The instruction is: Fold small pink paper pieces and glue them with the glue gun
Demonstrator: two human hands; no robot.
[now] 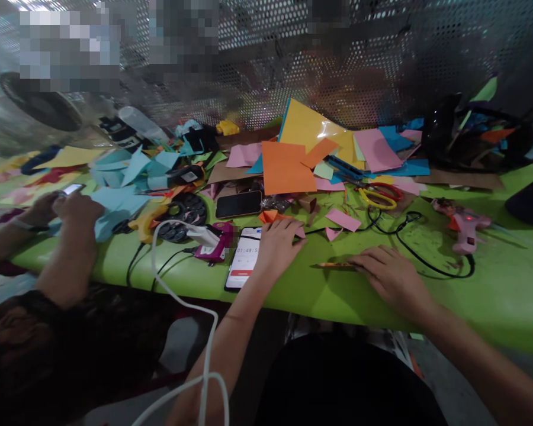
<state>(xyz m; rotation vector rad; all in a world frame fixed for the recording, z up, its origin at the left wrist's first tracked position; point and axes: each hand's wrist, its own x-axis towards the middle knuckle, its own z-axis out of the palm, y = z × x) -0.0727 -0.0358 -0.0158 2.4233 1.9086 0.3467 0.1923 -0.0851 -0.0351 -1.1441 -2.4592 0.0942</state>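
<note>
My left hand rests at the right edge of a lit phone showing a running timer. A small pink paper scrap shows between its thumb and fingers, and a folded orange paper lies just beyond them. My right hand lies low over the green table with a pencil in its fingers, the tip pointing left. Between the hands and a little farther off are a pink paper piece and a smaller pink scrap.
A pink glue gun with a black cord lies at right; yellow-handled scissors and paper sheets cover the back. A dark phone, a yellow glue gun and a white cable are leftward. A co-worker's hands hold a phone.
</note>
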